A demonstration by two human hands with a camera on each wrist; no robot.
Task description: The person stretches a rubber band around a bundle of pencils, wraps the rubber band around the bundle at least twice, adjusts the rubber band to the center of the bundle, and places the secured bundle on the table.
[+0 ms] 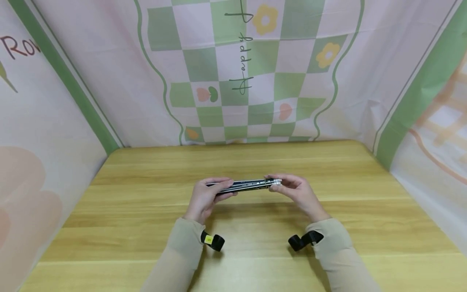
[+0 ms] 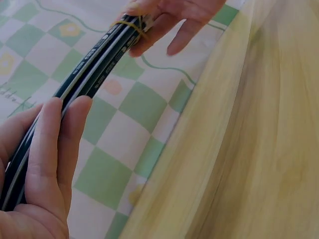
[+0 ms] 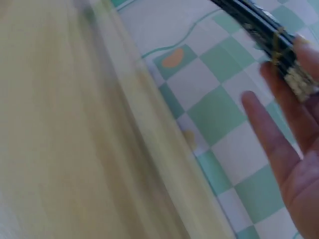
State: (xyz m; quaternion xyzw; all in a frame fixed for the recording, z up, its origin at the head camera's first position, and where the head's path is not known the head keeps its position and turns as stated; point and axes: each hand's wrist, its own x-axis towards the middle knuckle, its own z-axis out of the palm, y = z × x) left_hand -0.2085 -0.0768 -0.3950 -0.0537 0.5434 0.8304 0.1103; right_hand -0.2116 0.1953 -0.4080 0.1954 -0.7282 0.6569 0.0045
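Observation:
A bundle of dark green pencils [image 1: 248, 185] with pale printed lettering is held level above the table. My left hand [image 1: 204, 198] grips its left part, fingers and thumb round it. At the other end, my right hand [image 1: 300, 192] pinches the silvery-white tips between thumb and fingers. A thin yellowish rubber band [image 2: 133, 28] circles the bundle close to that right end. In the right wrist view the band and the pale ends show beside the fingertips, while the lower fingers of that hand stand away from the pencils.
Below the hands lies a light wooden table [image 1: 248, 259]. A green-and-white checked curtain [image 1: 233, 109] hangs behind its far edge, with printed cloth at both sides. Each wrist wears a small black camera, the left one [image 1: 217, 242] and the right one [image 1: 296, 242].

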